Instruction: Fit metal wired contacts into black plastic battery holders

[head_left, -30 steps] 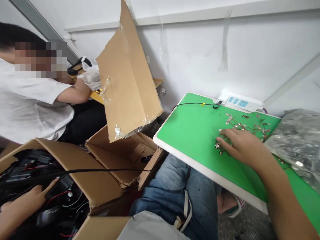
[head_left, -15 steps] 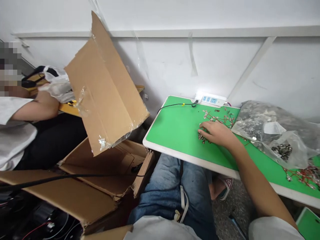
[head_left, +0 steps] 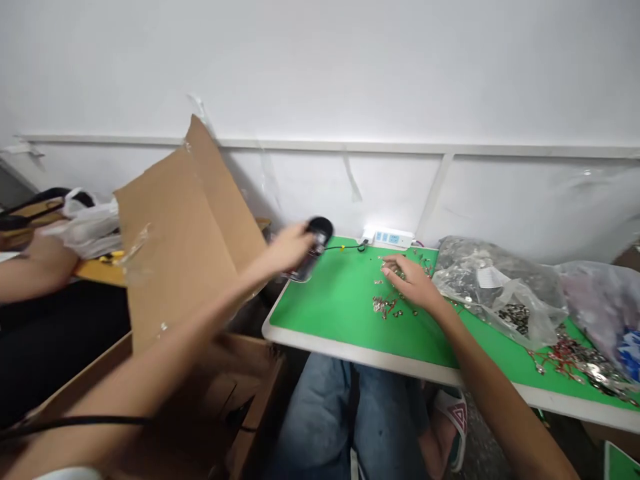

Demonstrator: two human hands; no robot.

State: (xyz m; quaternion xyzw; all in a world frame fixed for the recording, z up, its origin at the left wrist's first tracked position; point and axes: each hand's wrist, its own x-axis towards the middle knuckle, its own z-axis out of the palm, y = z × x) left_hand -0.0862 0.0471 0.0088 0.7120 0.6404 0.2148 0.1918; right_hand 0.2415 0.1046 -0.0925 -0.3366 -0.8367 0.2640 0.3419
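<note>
My left hand is closed on a dark object with a black round end and a clear part, blurred by motion, over the left end of the green table. Above small metal parts with red wires, my right hand hovers or rests with its fingers curled and apart; whether it touches any of them I cannot tell. Nearer the front edge lies a small cluster of metal parts, with a few loose ones beside it.
A white power strip sits at the wall. Plastic bags of parts and a wired pile are at the right. Cardboard boxes stand at the left, beside another person's arm. A black cable crosses the lower left.
My left hand has come into view with the dark object. My right hand has lifted back from the small cluster, which now lies uncovered. The view has tilted up and turned right.
</note>
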